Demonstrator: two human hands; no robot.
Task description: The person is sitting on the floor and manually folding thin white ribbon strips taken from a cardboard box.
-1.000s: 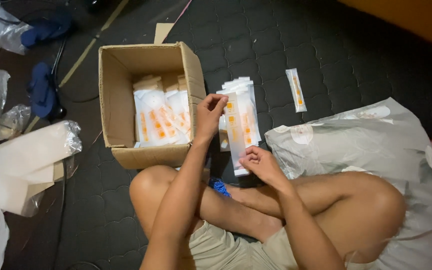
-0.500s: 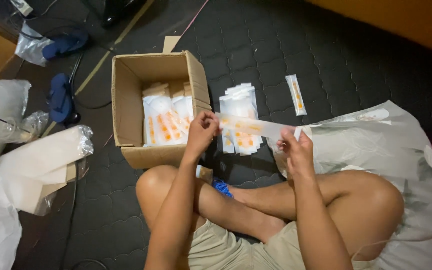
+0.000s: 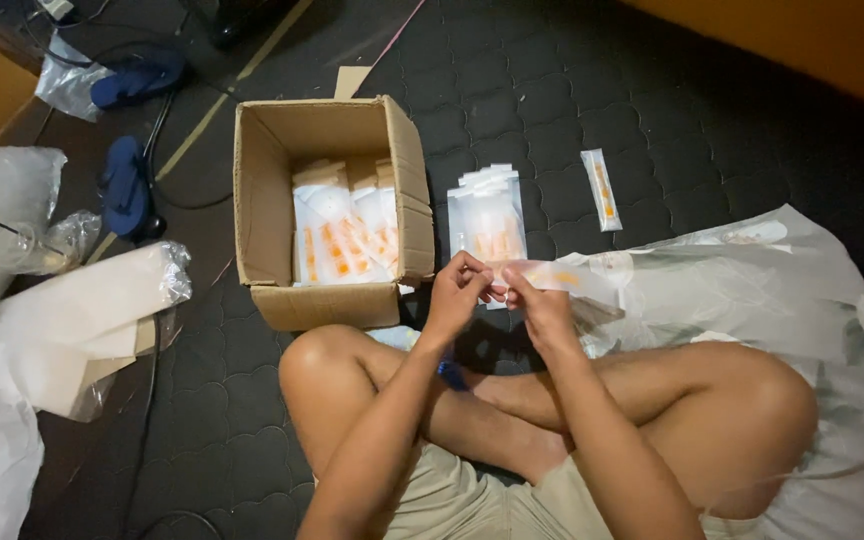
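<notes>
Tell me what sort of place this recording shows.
Probably a home floor used for packing by hand: a person sits cross-legged on a dark quilted mat, beside an open cardboard box of white sachets, with blue slippers lying nearby.

I see both hands meeting near the middle, over my crossed legs: the left hand (image 3: 457, 290) and right hand (image 3: 542, 305) pinch one slim packet (image 3: 562, 278) that runs off to the right. Just beyond them a stack of packets (image 3: 488, 222) lies on the floor mat (image 3: 512, 80). Left of the stack stands the open cardboard box (image 3: 262, 190) with more packets inside. A single packet (image 3: 600, 188) lies far right of the stack. A plastic sheet (image 3: 752, 290) spreads at right.
</notes>
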